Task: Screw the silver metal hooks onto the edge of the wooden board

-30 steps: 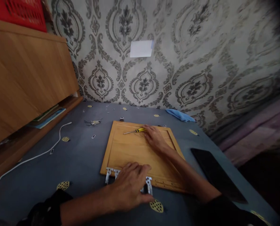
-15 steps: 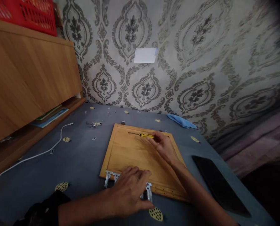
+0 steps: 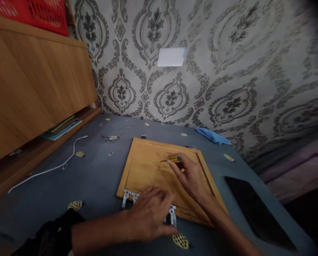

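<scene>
In the head view, a light-brown wooden panel [image 3: 145, 170] lies flat on the table before the person, its raised border framing a smooth, recessed middle. Silvery metal hinges [image 3: 126, 196] sit along its near edge, some hidden under the left hand [image 3: 150, 213]. That hand rests palm down, fingers loosely bent and thumb spread; whether it grips a hinge cannot be told. The right hand [image 3: 192, 176] pinches a yellow-and-black screwdriver [image 3: 175, 159] between thumb and fingers above the panel, the thin shaft pointing left.

On the left, a red slotted basket [image 3: 48, 16] stands on a wooden cabinet [image 3: 38, 71]; its contents cannot be made out. Flat booklets [image 3: 64, 130] lie in the low shelf space beneath the cabinet.

A grey cover [image 3: 94, 174] with yellow pineapple-like prints spreads over the table. It carries a white cable [image 3: 74, 148], a blue cloth [image 3: 213, 137] and a flat black object [image 3: 257, 209]. Behind, a white sheet [image 3: 172, 57] shows against the wall's grey damask-patterned paper [image 3: 145, 81].
</scene>
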Tool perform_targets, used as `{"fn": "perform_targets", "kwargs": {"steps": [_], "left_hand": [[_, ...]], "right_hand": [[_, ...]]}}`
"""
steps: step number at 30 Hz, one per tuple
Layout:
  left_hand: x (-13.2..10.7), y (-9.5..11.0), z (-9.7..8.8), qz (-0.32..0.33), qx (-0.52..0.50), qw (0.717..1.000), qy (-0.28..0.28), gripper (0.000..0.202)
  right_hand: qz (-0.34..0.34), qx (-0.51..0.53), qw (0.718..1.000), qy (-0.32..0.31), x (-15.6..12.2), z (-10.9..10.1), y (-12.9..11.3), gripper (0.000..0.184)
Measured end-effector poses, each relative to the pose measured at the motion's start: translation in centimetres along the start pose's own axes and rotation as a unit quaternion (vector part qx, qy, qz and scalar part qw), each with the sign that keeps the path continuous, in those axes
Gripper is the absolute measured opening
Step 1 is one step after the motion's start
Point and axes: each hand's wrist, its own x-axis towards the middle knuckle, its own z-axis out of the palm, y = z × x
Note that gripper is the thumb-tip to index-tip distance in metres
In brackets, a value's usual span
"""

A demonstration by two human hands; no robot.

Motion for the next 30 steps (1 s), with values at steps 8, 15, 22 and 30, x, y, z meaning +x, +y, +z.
{"fn": "perform_targets", "kwargs": {"steps": [8,15,22,30], "left_hand": [[0.0,-0.2,0.3,0.017,0.014,1.0,0.018,0.07],[0.1,0.2,-0.6,0.004,0.026,1.0,-0.011,0.07],[0.1,-0.1,-0.3,0.022,0.037,0.999,-0.012,0.07],[-0.3,-0.4,-0.2,0.046,0.029,0.998,0.011,0.062]], "right_hand": [[0.009,-0.014,1.0,0.006,-3.7,-1.0,0.2,0.031],[0.037,-0.038,0.997,0.064,-5.5,-1.8,-0.5,0.029],[0.092,0.024,0.989,0.111,-5.7,-2.1,-1.7,0.026],[0.158,0.149,0.973,0.082,-6.1,-2.1,-2.3,0.023]]}}
